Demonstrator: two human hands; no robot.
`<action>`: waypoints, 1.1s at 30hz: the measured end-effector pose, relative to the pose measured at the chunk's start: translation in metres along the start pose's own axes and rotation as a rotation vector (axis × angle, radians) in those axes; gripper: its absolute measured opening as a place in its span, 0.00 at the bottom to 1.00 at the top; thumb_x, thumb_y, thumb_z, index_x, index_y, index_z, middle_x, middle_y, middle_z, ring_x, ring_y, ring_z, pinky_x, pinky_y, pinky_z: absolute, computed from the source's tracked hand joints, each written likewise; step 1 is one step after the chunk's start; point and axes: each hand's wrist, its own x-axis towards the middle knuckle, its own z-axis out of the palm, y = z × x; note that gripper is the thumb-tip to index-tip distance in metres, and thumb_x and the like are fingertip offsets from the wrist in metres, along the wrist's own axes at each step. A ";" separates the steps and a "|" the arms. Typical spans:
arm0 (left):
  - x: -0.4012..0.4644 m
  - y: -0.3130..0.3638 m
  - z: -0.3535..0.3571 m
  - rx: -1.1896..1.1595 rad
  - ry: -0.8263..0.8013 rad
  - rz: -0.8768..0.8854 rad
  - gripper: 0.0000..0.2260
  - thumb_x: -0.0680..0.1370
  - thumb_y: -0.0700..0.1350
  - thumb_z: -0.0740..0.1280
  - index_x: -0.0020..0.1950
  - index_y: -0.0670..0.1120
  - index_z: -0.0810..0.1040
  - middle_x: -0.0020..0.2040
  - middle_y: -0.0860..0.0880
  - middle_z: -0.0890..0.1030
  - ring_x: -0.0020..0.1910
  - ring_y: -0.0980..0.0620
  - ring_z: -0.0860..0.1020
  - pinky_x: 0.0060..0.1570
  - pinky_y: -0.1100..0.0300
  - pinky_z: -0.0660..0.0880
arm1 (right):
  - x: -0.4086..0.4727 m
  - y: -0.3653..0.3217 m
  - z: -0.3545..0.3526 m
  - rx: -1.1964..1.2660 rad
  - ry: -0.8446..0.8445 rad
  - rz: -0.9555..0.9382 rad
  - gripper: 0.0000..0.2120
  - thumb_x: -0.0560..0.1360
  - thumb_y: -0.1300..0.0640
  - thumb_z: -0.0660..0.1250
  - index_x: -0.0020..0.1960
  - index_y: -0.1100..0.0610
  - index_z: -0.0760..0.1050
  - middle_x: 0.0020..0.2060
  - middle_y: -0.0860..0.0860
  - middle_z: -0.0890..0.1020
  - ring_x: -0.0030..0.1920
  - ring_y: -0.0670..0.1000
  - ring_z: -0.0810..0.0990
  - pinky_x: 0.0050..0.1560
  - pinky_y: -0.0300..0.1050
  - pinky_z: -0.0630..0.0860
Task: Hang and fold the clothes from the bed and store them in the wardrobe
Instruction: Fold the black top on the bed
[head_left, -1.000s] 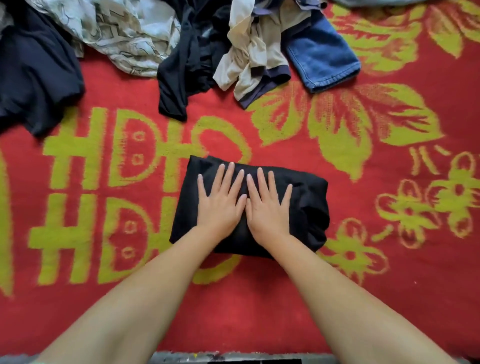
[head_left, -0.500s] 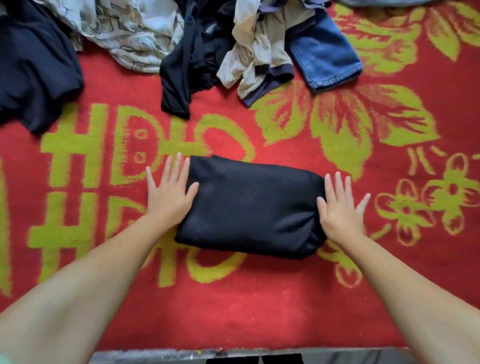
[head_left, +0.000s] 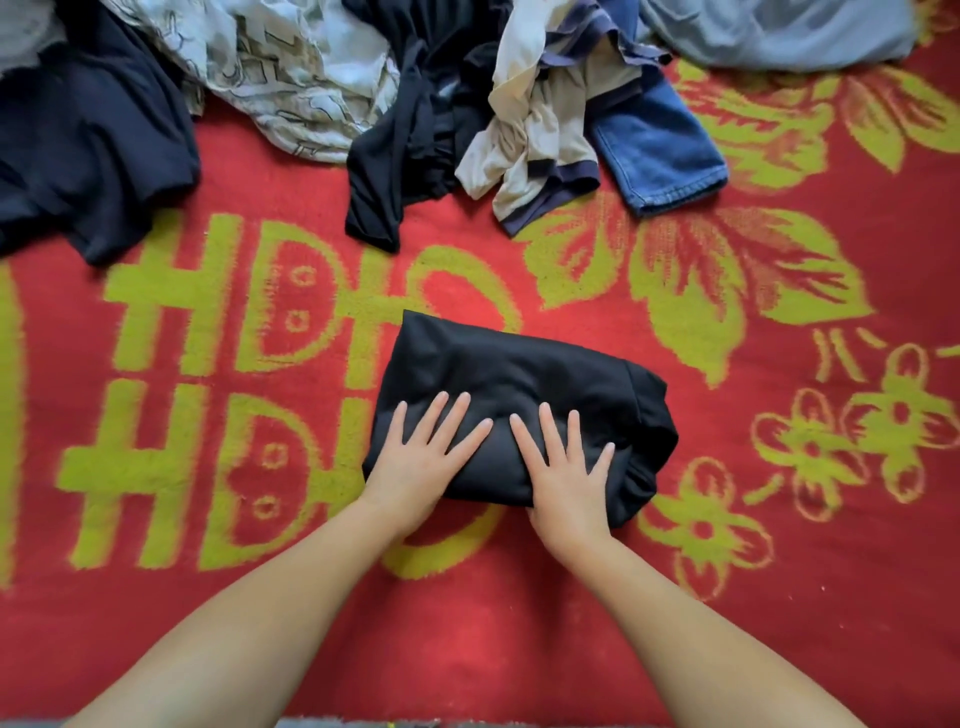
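Folded black garment on red blanket, left hand and right hand flat on its near half, fingers straight, spread, gripping nothing

Moved back from flanking the folded black garment: left hand and right hand now pressed flat on its near half.

Red blanket with yellow-green letters at 9 o'clock, leaves and flowers at 2 to 3 o'clock. Plain black folded garment at centre. At 12 o'clock: cream shirt edged navy, blue denim, black top. At 11 o'clock: pale line-printed cloth, dark navy garment.
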 end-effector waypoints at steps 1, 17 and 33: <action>0.003 0.000 -0.003 -0.010 -0.008 -0.015 0.44 0.70 0.35 0.70 0.79 0.52 0.51 0.79 0.43 0.54 0.77 0.41 0.58 0.70 0.38 0.61 | 0.003 0.002 -0.006 0.023 -0.005 -0.013 0.48 0.74 0.62 0.66 0.77 0.42 0.35 0.79 0.49 0.42 0.78 0.60 0.41 0.70 0.73 0.50; -0.080 0.036 -0.145 -0.174 -0.125 -0.318 0.38 0.78 0.32 0.58 0.79 0.54 0.41 0.80 0.47 0.48 0.77 0.43 0.53 0.71 0.44 0.59 | -0.070 -0.004 -0.150 -0.114 -0.090 -0.319 0.39 0.79 0.66 0.60 0.79 0.45 0.42 0.78 0.49 0.55 0.77 0.61 0.54 0.67 0.54 0.70; -0.394 0.220 -0.084 -0.513 -0.126 -1.089 0.42 0.77 0.31 0.62 0.79 0.54 0.41 0.80 0.47 0.48 0.77 0.42 0.54 0.72 0.42 0.59 | -0.287 -0.123 -0.071 -0.599 -0.261 -1.039 0.40 0.78 0.66 0.61 0.80 0.47 0.43 0.78 0.50 0.56 0.76 0.61 0.56 0.66 0.55 0.71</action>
